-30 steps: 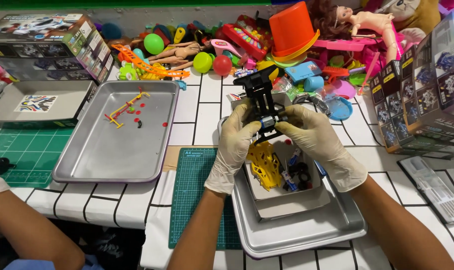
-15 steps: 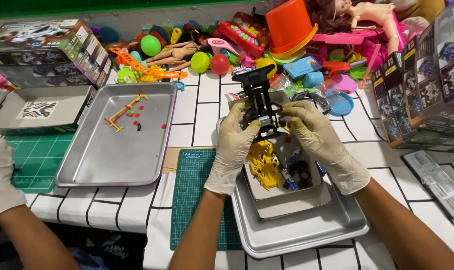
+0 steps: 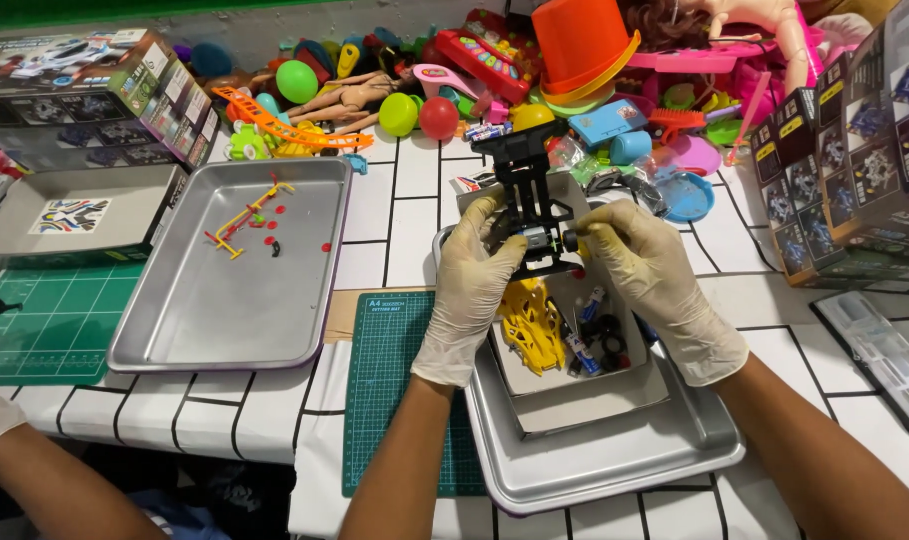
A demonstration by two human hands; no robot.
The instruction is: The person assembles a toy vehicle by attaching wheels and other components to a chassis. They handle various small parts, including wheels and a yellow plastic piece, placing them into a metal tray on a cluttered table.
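White tiled table (image 3: 414, 215) fills the view, its far edge heaped with bright plastic toys (image 3: 534, 70). You hold a black toy car chassis (image 3: 530, 205) above a white box (image 3: 584, 385) nested in a metal tray (image 3: 614, 460). Your gloved left hand (image 3: 474, 280) grips the chassis's left side, fingers curled shut around it. Your gloved right hand (image 3: 649, 270) pinches its right side, thumb and fingers closed on the frame. A yellow car body (image 3: 532, 325) and small dark parts lie in the box below. A second tray (image 3: 239, 270) with red and yellow bits sits to the left, beside a green cutting mat (image 3: 44, 320)
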